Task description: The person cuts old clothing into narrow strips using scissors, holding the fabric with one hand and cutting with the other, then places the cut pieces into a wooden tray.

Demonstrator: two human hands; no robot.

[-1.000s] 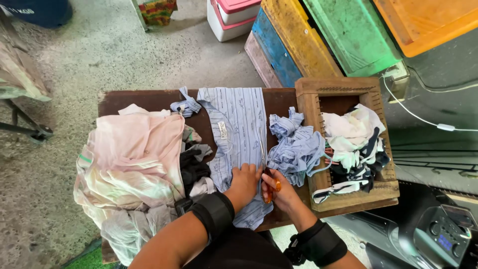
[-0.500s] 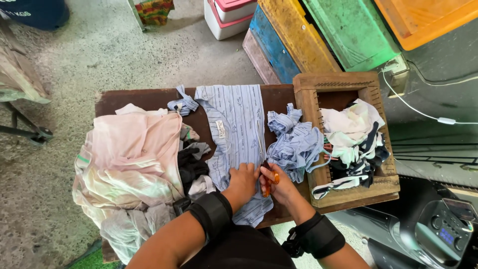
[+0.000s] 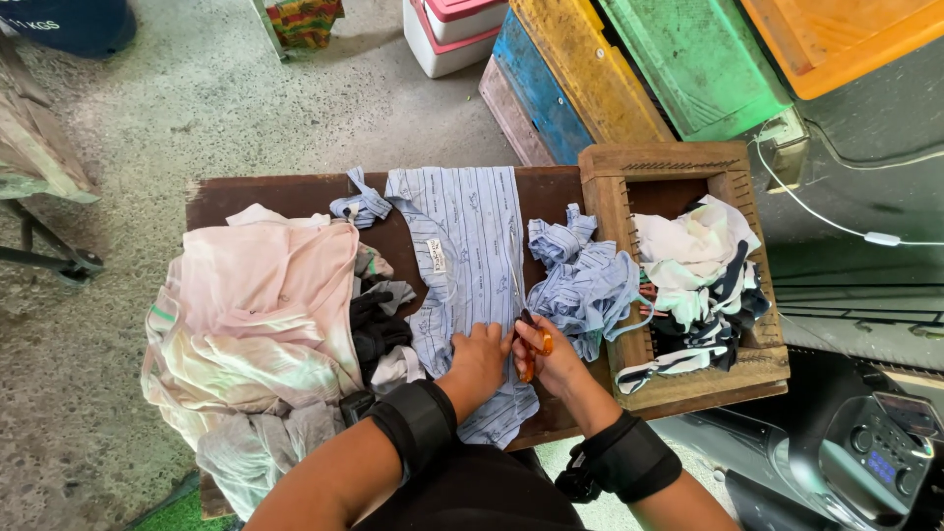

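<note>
A light blue striped shirt [image 3: 462,246] lies flat along the middle of a dark wooden table [image 3: 265,192]. My left hand [image 3: 479,356] presses flat on the shirt's near end. My right hand [image 3: 551,359] grips orange-handled scissors [image 3: 526,329], their blades pointing away along the shirt's right edge. Cut blue striped pieces [image 3: 585,280] are bunched just right of the blades. Both wrists wear black bands.
A heap of pink and pale clothes [image 3: 256,324] covers the table's left side. A wooden crate [image 3: 615,162] at the right holds white and dark fabric scraps [image 3: 703,275]. Coloured boards lean beyond it. A dark device with buttons [image 3: 870,452] sits at lower right.
Both hands and the scissors have stayed at the shirt's near right edge, with only a slight shift. The view has drifted a little.
</note>
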